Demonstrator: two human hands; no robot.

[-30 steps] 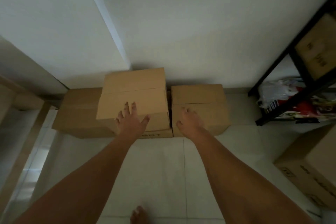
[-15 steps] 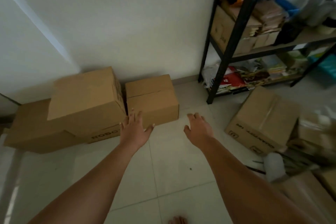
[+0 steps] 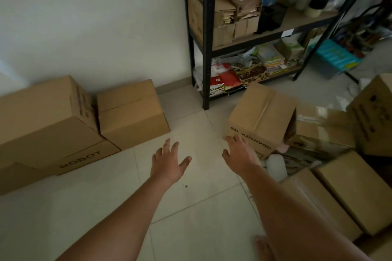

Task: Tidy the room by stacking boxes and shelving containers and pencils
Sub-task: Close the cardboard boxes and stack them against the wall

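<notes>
While both arms stretch forward and down over the tiled floor (image 3: pixel 89 207), the left hand (image 3: pixel 168 162) hangs palm-down with its fingers spread and empty, above bare tile. The right hand (image 3: pixel 239 154) is likewise released and holds nothing, its fingertips (image 3: pixel 230 139) reaching to the near lower corner of a cardboard box printed "QUANTITY" (image 3: pixel 262 116); whether they actually touch it I cannot tell.

Half a second ago the hands were just in front of the boxes by the wall; now the view has swung to the right, those boxes sit farther left, and the right hand has closed on the printed box.

By the wall, a large brown box (image 3: pixel 45 112) sits stacked on a lower box marked "ROBOT" (image 3: pixel 84 158), and a smaller closed box (image 3: pixel 132 115) stands just beside them on the floor. The printed box rests on the floor in front of the black metal shelf (image 3: pixel 206 34), tilted askew, with a taped seam along its top. More cardboard boxes (image 3: pixel 350 193) crowd the floor to its right. The shelf carries paper packets, cartons and rolls.
</notes>
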